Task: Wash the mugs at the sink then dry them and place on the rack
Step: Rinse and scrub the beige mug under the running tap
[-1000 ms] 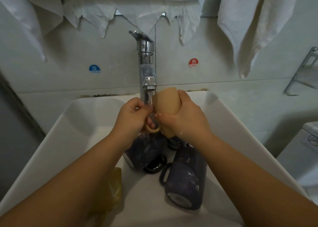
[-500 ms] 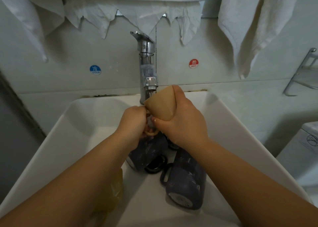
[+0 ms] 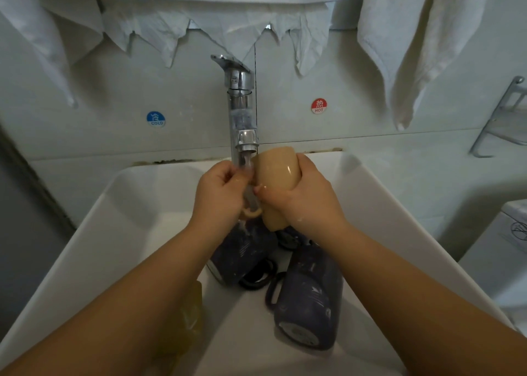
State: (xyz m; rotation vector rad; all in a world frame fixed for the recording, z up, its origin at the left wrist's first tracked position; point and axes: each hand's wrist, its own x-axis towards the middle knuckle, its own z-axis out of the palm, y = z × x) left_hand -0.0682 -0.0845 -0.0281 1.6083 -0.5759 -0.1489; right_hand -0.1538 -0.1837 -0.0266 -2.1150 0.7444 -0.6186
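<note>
A tan mug (image 3: 278, 173) is held under the running faucet (image 3: 242, 118), tilted with its bottom toward the wall. My right hand (image 3: 302, 196) grips the mug's body. My left hand (image 3: 219, 196) has its fingers curled round the mug's handle, and water streams over it between the two hands. Two dark blue mugs lie on their sides in the white sink (image 3: 128, 233): one (image 3: 242, 255) under my hands, the other (image 3: 308, 298) nearer me on the right.
White towels (image 3: 405, 39) and cloths hang along the wall above the sink. A metal wire rack (image 3: 504, 118) is fixed to the wall at the far right. A yellow sponge (image 3: 191, 315) lies in the sink under my left forearm. Cold and hot stickers flank the faucet.
The tan mug has turned in my hands, showing more of its side now, and my left hand has risen closer to the spout. The dark mugs have not moved.
</note>
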